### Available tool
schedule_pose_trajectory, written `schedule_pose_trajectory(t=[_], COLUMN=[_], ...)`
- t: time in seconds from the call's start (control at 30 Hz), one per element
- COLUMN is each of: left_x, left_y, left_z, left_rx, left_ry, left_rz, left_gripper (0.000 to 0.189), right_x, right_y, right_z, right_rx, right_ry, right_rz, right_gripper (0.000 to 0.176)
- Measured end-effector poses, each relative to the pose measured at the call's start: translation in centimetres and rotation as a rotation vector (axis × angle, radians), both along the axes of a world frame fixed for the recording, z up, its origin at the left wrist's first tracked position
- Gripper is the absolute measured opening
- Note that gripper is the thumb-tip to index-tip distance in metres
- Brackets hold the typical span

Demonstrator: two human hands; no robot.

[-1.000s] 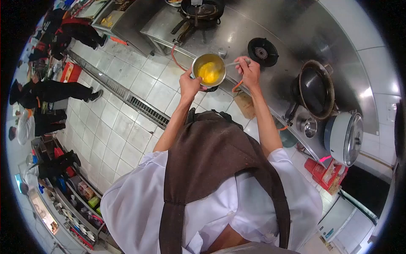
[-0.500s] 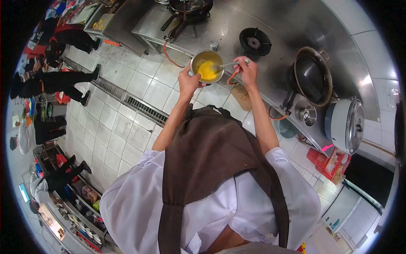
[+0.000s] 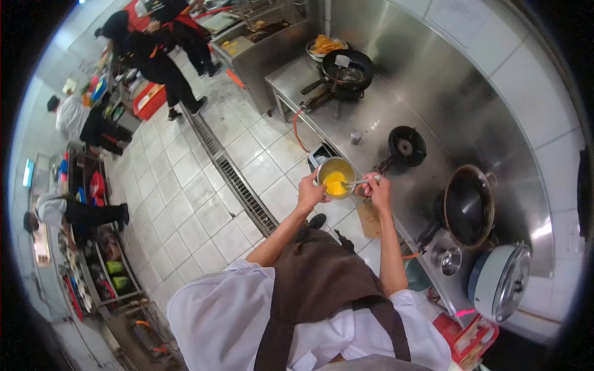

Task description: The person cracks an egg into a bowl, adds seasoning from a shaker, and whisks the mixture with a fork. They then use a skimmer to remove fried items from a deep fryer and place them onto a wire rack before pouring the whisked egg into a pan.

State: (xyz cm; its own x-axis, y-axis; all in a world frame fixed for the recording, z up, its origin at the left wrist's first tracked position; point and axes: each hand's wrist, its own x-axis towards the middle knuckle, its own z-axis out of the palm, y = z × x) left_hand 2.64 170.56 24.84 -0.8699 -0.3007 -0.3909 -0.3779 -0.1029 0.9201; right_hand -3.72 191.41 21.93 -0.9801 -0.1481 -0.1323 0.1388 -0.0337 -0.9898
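Observation:
My left hand [image 3: 311, 192] grips the side of a small round metal bowl [image 3: 339, 165], its thumb over the rim. Yellow liquid that looks like beaten egg [image 3: 335, 182] lies in the bowl, which is tilted towards me. In my right hand [image 3: 379, 193] is the pale handle of what looks like a whisk [image 3: 355, 183]; its head reaches into the liquid and its exact shape is hard to make out. Both hands are held in front of the steel counter's edge, above the floor.
On the steel counter [image 3: 380, 117] are a gas burner [image 3: 405, 147], a small metal can [image 3: 355, 136], a frying pan [image 3: 352, 73], a large wok [image 3: 467, 207] and a big lidded pot [image 3: 504, 281]. A floor drain [image 3: 232, 176] runs at left. Several people stand beyond it.
The view has swung, bringing more of the counter's far end into sight. My hands still hold the bowl and whisk. The whisk's head has shifted within the bowl.

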Motion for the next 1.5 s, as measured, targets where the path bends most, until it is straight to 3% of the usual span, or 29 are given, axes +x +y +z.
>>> schedule_pose_trajectory(t=[0.07,0.2,0.47,0.67,0.8,0.9,0.97,1.03,1.17,1.33,1.5], left_x=[0.6,2.8,2.4,-1.8,-4.7,-6.9,-8.7,-10.1,-13.7,-18.6,-24.5], left_y=[-0.3,-2.2,-11.4,-22.5,-28.7,-32.9,-34.7,-36.4,-38.6,-42.4,-46.0], left_z=[-1.4,-0.9,-2.2,-3.5,-2.5,-2.6,-2.2,-2.3,-2.3,-3.2,-2.0], left_rx=[0.213,0.195,0.248,0.240,0.248,0.254,0.252,0.249,0.283,0.276,0.304], left_ry=[-0.075,-0.052,-0.167,-0.111,-0.072,-0.051,-0.057,-0.056,-0.079,-0.061,-0.087], left_rz=[0.044,0.102,0.259,0.274,0.337,0.342,0.376,0.379,0.405,0.389,0.443], left_gripper=[0.052,0.049,0.038,0.036,0.028,0.037,0.035,0.029,0.028,0.028,0.021], right_x=[-0.1,0.1,-2.6,-8.1,-11.4,-13.8,-15.2,-17.0,-20.6,-27.2,-35.2], right_y=[-0.4,-2.3,-12.8,-23.2,-30.3,-34.8,-37.2,-39.2,-42.8,-45.6,-49.3], right_z=[0.3,-1.3,-0.6,-1.4,-0.1,0.4,1.0,0.3,-0.2,0.2,1.0], right_rx=[-0.043,-0.057,0.044,-0.044,-0.117,-0.160,-0.174,-0.142,-0.040,-0.102,-0.119], right_ry=[-0.031,-0.038,-0.041,0.009,-0.021,0.017,0.017,0.021,0.066,-0.013,0.025], right_rz=[0.013,0.072,0.352,0.446,0.355,0.331,0.323,0.468,0.395,0.470,0.656], right_gripper=[0.015,0.011,0.013,0.023,0.025,0.028,0.027,0.023,0.019,0.019,0.022])
